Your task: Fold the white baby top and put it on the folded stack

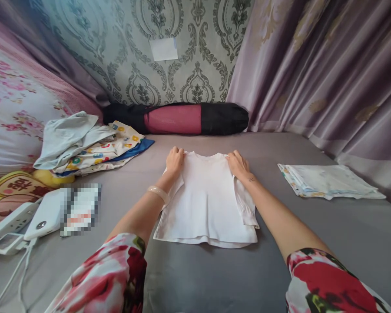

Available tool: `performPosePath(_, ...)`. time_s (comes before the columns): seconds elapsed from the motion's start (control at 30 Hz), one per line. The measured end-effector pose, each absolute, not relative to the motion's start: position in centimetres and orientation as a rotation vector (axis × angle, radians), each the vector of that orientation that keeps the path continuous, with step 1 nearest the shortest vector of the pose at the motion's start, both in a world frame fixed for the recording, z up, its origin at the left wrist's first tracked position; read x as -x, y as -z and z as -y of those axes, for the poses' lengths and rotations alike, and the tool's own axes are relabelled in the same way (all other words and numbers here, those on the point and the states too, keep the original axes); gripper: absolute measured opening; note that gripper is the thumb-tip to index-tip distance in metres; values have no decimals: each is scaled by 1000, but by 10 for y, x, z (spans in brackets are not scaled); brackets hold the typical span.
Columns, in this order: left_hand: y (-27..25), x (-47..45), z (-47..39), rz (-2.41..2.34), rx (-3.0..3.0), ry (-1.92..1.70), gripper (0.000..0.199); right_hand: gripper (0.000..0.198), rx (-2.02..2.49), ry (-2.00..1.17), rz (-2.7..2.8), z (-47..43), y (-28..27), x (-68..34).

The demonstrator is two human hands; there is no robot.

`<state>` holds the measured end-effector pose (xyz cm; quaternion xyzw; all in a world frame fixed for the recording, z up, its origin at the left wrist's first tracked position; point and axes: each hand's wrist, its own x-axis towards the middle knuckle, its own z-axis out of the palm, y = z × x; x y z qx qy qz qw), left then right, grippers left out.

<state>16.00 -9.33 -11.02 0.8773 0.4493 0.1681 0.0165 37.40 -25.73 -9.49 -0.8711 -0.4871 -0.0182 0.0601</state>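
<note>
A small white long-sleeved shirt (211, 200) lies spread on the grey bed sheet (211, 278), its neckline away from me and its hem toward me. My left hand (175, 161) grips the shirt at its left shoulder, fingers closed on the cloth. At the opposite shoulder my right hand (237, 164) pinches the fabric in the same way. The right sleeve hangs down along the shirt's side, its cuff near the hem. My left forearm partly covers the other sleeve.
Rumpled clothes (94, 148) are heaped at the left, behind a power strip (11, 224), a white power bank (48, 213) and cables. Folded cloths (329, 180) lie stacked at the right. A black and pink roll (176, 118) rests against the wall, with curtains (313, 65) alongside.
</note>
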Motion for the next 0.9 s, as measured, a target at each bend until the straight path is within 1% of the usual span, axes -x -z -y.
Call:
performPosePath(0.23,108,-172,82,-1415,-2769,-534,25,36,2613,54,1457,246,97,-384)
performPosePath(0.47,118,-175,83,-1403,-2712,-403,25,35,2607,7,1433,245,108,-384)
performPosePath(0.63,116,-167,81,-1430,-2591,-262,28,38,2483,-154,1380,247,110,-398)
performPosePath(0.77,115,-145,82,-1398,-2560,-385,37,43,2291,-275,1268,263,109,-414)
performPosePath(0.83,115,-130,84,-1388,-2563,-452,40,43,2238,-248,1236,277,109,-418)
performPosePath(0.9,115,-115,87,-1368,-2587,-503,39,42,2223,-180,1237,294,108,-417)
